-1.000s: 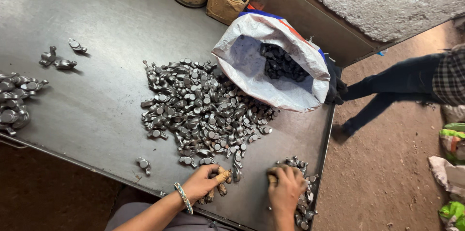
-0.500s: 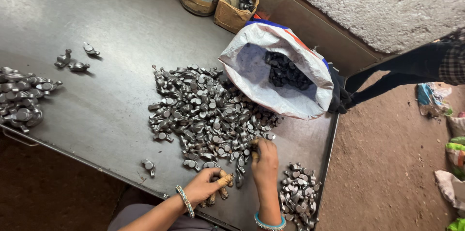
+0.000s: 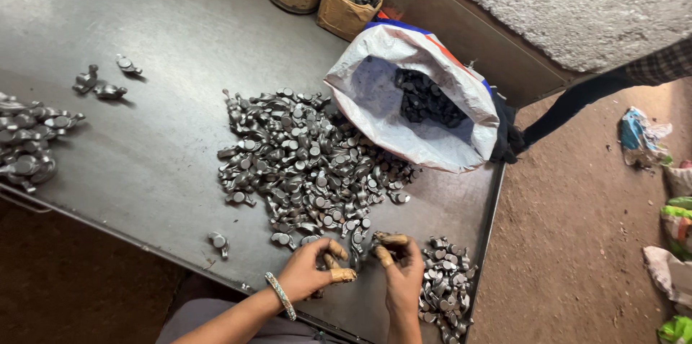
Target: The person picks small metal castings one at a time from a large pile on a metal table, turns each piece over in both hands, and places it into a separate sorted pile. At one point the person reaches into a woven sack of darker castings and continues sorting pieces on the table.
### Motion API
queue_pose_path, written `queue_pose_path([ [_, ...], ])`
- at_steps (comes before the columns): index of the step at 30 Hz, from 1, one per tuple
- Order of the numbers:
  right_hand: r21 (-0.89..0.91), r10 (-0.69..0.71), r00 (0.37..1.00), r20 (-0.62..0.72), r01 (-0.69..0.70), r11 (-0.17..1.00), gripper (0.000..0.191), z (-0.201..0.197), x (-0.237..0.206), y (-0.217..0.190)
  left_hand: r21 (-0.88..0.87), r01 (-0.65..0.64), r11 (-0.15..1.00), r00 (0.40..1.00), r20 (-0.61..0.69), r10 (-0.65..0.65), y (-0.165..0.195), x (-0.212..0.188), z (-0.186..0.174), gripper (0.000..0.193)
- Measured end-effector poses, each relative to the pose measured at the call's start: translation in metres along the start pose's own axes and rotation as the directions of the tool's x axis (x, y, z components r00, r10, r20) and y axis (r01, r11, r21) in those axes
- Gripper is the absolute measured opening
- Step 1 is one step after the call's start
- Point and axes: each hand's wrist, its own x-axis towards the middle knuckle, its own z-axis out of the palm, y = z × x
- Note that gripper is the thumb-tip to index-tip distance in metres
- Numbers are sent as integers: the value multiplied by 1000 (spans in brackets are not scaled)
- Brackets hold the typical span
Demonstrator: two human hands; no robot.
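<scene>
Both hands, the left hand (image 3: pixel 311 270) and right hand (image 3: pixel 401 270) (fingertips taped), pinch small metal parts at the near edge of the big heap of metal parts (image 3: pixel 306 164), beyond which lies an open white sack (image 3: pixel 432 138), with a smaller pile (image 3: pixel 443 286) just right.

Parts heap (image 3: pixel 303 160) mid-table (image 3: pixel 144 164), sack (image 3: pixel 425 135) right, hands (image 3: pixel 310 272) in front
</scene>
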Motion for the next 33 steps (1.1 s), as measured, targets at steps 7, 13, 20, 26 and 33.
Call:
queue_pose_path([
  [7, 480, 337, 930, 148, -366, 797, 25, 7, -20, 9, -59, -245, 968, 963, -133, 236, 5, -2, -2, 27],
  [13, 487, 384, 904, 189, -426, 763, 25, 15, -28, 13, -345, 75, 935, 996, -22, -88, -4, -6, -15, 15],
  [20, 480, 425, 887, 179, -456, 749, 25, 15, -31, 19, -369, -5, 929, 997, 66, 32, -14, -3, -20, 14],
  [26, 479, 439, 878, 191, -474, 739, 24, 15, -34, 21, -334, 123, 935, 989, 116, -89, -8, -9, -24, 17],
  [33, 464, 457, 867, 198, -493, 736, 24, 13, -34, 20, -310, 173, 935, 980, 146, -133, 6, -13, -25, 20],
])
